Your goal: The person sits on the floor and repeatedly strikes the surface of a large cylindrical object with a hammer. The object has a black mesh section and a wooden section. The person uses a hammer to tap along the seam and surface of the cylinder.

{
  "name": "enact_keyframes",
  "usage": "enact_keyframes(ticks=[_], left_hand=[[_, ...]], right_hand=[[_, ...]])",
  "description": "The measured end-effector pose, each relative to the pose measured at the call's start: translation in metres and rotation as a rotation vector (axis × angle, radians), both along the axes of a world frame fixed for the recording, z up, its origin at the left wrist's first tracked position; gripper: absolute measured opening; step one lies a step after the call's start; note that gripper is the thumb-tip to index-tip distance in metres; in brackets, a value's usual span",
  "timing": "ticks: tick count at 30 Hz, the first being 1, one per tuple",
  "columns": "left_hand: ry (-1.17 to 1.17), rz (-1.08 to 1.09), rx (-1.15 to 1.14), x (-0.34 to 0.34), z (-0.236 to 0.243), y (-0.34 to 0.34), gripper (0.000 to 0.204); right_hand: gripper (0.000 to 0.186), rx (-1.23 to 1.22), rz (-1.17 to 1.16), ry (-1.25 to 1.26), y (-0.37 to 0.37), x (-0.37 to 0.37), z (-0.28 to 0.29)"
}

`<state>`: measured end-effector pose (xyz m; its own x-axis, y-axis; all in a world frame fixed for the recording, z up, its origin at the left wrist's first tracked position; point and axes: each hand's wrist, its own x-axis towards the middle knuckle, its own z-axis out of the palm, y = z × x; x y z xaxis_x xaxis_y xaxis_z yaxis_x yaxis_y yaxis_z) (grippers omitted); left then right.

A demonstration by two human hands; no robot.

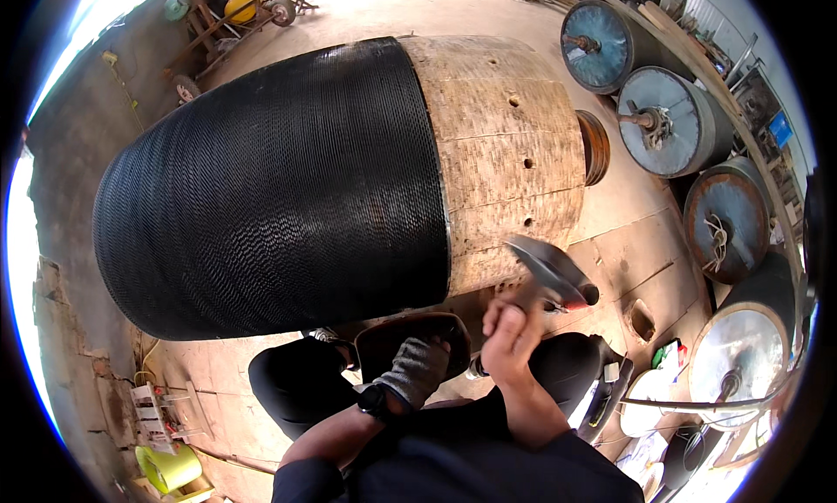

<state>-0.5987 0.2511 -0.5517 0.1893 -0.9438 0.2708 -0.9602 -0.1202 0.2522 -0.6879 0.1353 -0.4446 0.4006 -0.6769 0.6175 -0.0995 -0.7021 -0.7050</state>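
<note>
From the head camera, we look down on a large drum (288, 185) lying on its side across the floor (641, 233) in front of our knees, its left and middle portion wrapped in black ridged covering (288, 198) and its right portion bare, pale brown and mottled, with a row of dark holes. A rusty grooved ring (595, 148) sits at its right end. Our right hand (512, 337), bare, has its grip pressed around the handle of a hammer (549, 269), whose blurred head shows against the lower right edge of the bare portion; we cannot tell whether they touch. Our left hand (413, 370), in a grey glove with a black watch (374, 402) at the wrist, is over a dark container (373, 350) between our knees; its fingers look curled, but we cannot tell what that grip pinches, if anything. Along the right stand four rollers (663, 121) with grey-blue ends, and at lower left is a yellow-green tub (167, 468).
</note>
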Motion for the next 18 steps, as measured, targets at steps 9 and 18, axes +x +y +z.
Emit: enact_keyframes(ticks=[9, 18], left_hand=[[0.135, 0.111, 0.023, -0.003, 0.042, 0.005, 0.026], [0.090, 0.016, 0.153, 0.011, 0.071, -0.004, 0.023]], right_hand=[[0.018, -0.020, -0.005, 0.159, -0.011, 0.000, -0.016], [0.023, -0.047, -0.090, 0.350, -0.018, 0.006, -0.003]])
